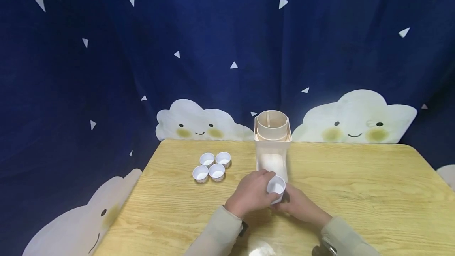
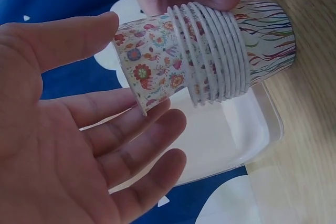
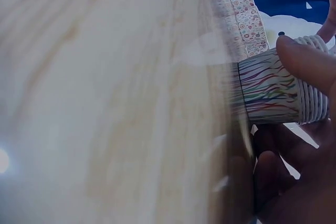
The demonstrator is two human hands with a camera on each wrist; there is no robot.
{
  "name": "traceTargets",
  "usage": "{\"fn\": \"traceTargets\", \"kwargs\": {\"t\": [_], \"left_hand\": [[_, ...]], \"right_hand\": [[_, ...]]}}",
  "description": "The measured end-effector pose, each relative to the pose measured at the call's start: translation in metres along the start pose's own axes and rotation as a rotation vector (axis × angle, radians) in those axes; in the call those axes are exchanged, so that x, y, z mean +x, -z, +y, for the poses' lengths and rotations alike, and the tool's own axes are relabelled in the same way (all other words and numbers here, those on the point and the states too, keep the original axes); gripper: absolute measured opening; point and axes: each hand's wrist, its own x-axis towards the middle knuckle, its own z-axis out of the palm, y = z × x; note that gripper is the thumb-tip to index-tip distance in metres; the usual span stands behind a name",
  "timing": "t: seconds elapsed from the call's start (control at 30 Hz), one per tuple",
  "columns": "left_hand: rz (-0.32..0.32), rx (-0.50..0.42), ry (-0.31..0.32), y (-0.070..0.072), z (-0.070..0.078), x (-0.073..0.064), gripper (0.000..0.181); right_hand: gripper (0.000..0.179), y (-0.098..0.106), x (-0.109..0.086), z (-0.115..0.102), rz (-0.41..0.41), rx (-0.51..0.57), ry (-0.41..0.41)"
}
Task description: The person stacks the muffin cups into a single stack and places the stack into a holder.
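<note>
A stack of nested paper cups [image 2: 218,56] lies sideways in the left wrist view, white rims bunched in the middle and a wavy-striped cup at its base. The floral top cup [image 2: 149,64] stands out from the others. My right hand [image 1: 302,205] grips the stack, thumb over the stripes in the right wrist view and fingers underneath. My left hand [image 1: 250,193] pinches the top cup's mouth between thumb and fingers. Just beyond both hands, a cream-coloured plastic holder [image 1: 273,145] with a round ring on top stands on the table.
Several white paper cups [image 1: 217,172] stand upright in a cluster left of the holder. The wooden table [image 1: 355,185] ends at a dark blue curtain [image 1: 213,31] with smiling clouds. A floral-patterned box-like surface [image 3: 249,22] shows in the right wrist view.
</note>
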Motion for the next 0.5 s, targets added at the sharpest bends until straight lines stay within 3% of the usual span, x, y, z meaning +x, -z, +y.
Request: {"fn": "traceTargets", "kwargs": {"t": [0.3, 0.5], "left_hand": [[-0.022, 0.016, 0.014, 0.0028, -0.0004, -0.0025, 0.036], [-0.053, 0.019, 0.031, 0.0039, 0.0001, -0.0046, 0.048]], "right_hand": [[0.071, 0.0012, 0.0003, -0.0023, -0.007, 0.004, 0.006], [0.068, -0.0003, 0.0004, -0.0016, -0.011, 0.005, -0.003]]}}
